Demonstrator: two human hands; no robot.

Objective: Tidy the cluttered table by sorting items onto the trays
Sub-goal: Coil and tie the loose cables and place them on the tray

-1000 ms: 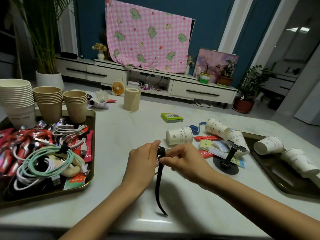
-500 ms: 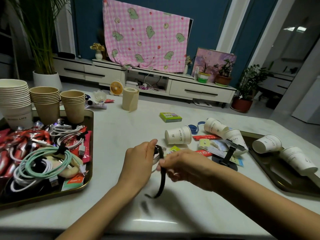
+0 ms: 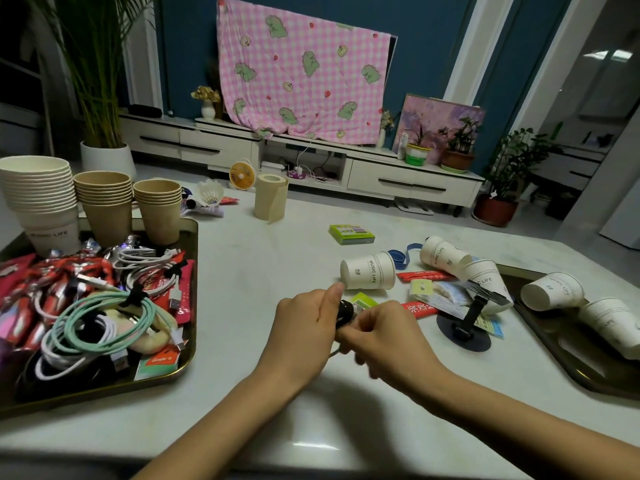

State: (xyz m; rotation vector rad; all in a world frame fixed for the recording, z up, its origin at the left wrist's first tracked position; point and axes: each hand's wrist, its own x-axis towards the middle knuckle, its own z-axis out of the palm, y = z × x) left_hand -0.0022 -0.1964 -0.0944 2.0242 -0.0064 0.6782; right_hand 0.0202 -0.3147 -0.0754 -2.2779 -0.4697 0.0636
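A black strap (image 3: 345,311), now rolled into a small coil, sits between my two hands above the table's middle. My left hand (image 3: 304,327) grips it from the left with the thumb up. My right hand (image 3: 384,336) pinches it from the right; most of the coil is hidden by my fingers. The left tray (image 3: 188,362) holds cables, red packets and stacks of paper cups (image 3: 38,202). The right tray (image 3: 588,379) holds toppled white cups (image 3: 552,291). Loose white cups (image 3: 369,271) lie on the table beyond my hands.
A black phone stand (image 3: 465,323), red packets (image 3: 419,308), paper slips and a blue strap (image 3: 401,256) clutter the table right of my hands. A green box (image 3: 351,233), a paper roll (image 3: 270,200) and a shuttlecock (image 3: 210,195) lie farther back.
The strap's long hanging tail has been wound up into a tight coil between my fingers. Both hands have stayed in about the same place.
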